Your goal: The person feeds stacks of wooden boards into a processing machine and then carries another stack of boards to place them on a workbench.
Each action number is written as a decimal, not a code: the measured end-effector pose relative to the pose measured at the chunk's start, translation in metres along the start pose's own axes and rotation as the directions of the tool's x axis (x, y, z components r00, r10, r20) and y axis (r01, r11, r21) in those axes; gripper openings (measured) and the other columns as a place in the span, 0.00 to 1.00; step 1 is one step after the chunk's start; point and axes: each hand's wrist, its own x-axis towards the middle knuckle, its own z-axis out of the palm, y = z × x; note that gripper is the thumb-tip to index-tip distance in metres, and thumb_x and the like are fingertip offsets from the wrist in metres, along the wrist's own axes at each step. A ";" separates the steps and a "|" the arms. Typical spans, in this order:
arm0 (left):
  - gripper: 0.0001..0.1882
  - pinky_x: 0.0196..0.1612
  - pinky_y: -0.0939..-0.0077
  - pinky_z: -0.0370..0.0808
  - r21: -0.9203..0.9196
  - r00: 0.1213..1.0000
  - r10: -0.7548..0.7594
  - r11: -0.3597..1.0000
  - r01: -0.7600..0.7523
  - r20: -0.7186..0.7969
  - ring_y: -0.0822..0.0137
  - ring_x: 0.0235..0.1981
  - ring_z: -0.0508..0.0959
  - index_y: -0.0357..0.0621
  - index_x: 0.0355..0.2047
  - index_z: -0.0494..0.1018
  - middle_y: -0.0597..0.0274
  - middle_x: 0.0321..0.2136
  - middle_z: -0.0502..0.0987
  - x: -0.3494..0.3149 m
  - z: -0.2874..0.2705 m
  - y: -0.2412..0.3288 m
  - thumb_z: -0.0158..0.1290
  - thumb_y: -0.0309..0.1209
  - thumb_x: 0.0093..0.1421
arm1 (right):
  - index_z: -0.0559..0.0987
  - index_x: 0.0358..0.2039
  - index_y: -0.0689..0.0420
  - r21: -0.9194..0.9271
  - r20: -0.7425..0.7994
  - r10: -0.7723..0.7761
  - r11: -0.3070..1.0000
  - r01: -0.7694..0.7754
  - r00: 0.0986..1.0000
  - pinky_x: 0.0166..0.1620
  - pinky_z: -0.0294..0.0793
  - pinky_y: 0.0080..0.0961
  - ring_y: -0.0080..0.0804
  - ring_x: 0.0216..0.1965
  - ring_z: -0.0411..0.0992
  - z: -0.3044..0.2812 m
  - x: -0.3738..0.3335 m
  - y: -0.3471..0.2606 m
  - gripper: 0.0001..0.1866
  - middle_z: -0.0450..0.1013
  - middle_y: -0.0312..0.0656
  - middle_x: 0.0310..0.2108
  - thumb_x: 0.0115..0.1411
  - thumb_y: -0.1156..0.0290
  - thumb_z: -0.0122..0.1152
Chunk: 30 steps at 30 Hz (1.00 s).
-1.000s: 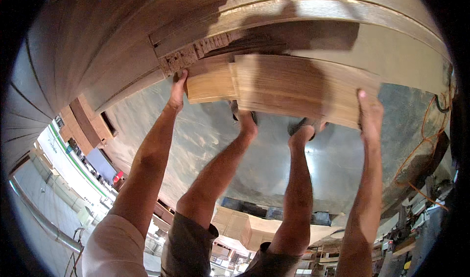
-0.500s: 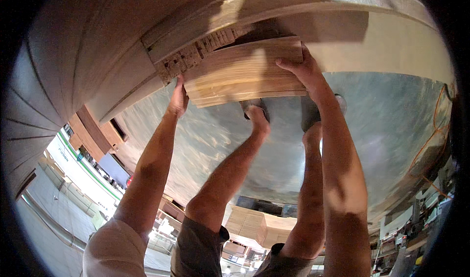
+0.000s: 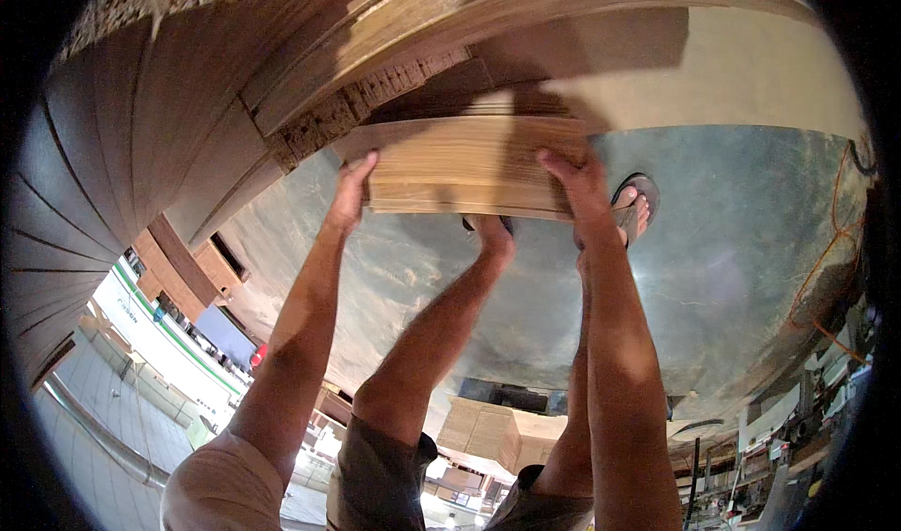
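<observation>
A stack of light-brown wooden boards (image 3: 450, 167) is held level between my two hands, above the floor. My left hand (image 3: 351, 195) grips its left end, with the thumb resting over the face. At the opposite end my right hand (image 3: 584, 186) is closed around the boards, thumb on the face and the other fingers mostly hidden. Just beyond the stack, a rough, crumbly-edged strip (image 3: 375, 95) runs along a larger wooden piece (image 3: 526, 10).
Dark slatted wood panels (image 3: 122, 165) rise close on the left. The grey-green floor (image 3: 732, 240) lies below, with my sandalled feet (image 3: 636, 207) on it. An orange cord (image 3: 831, 250) trails at the right, beside cluttered shelves (image 3: 779, 456).
The stack has come toward me, away from the larger wooden piece, and has levelled out. Both hands have kept hold of it. My right foot has shifted and shows more fully.
</observation>
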 end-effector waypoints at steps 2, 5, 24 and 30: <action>0.38 0.54 0.68 0.68 -0.010 0.992 -0.123 0.992 0.123 -0.013 0.63 0.52 0.71 0.35 0.59 0.62 0.55 0.50 0.72 -0.012 0.034 0.014 0.61 0.46 0.56 | 0.73 0.53 0.61 0.079 -0.057 0.030 0.997 -0.025 0.998 0.54 0.68 0.29 0.34 0.46 0.73 -0.032 -0.003 0.008 0.33 0.76 0.44 0.46 0.49 0.62 0.74; 0.37 0.53 0.68 0.68 0.001 0.992 -0.127 0.992 0.127 0.026 0.63 0.51 0.71 0.32 0.57 0.63 0.55 0.49 0.73 -0.026 0.063 0.018 0.61 0.46 0.56 | 0.73 0.53 0.62 0.114 -0.104 0.088 0.991 -0.076 0.991 0.55 0.66 0.28 0.32 0.48 0.72 -0.064 -0.008 0.000 0.32 0.76 0.44 0.46 0.50 0.61 0.73; 0.43 0.60 0.60 0.62 -0.304 0.987 -0.144 0.946 0.115 -0.074 0.57 0.58 0.65 0.43 0.62 0.60 0.56 0.58 0.67 0.012 -0.067 -0.014 0.57 0.58 0.54 | 0.66 0.56 0.68 -0.259 0.112 -0.252 0.926 0.273 0.961 0.54 0.69 0.30 0.41 0.51 0.71 0.086 0.055 0.001 0.44 0.72 0.54 0.48 0.46 0.52 0.73; 0.40 0.59 0.62 0.63 -0.312 0.988 -0.146 0.942 0.121 -0.057 0.59 0.57 0.68 0.40 0.60 0.62 0.58 0.56 0.69 0.009 -0.069 -0.012 0.57 0.54 0.56 | 0.67 0.56 0.66 -0.085 0.220 -0.220 0.966 0.244 0.950 0.55 0.68 0.31 0.39 0.50 0.72 0.079 0.046 -0.021 0.39 0.73 0.51 0.49 0.47 0.60 0.72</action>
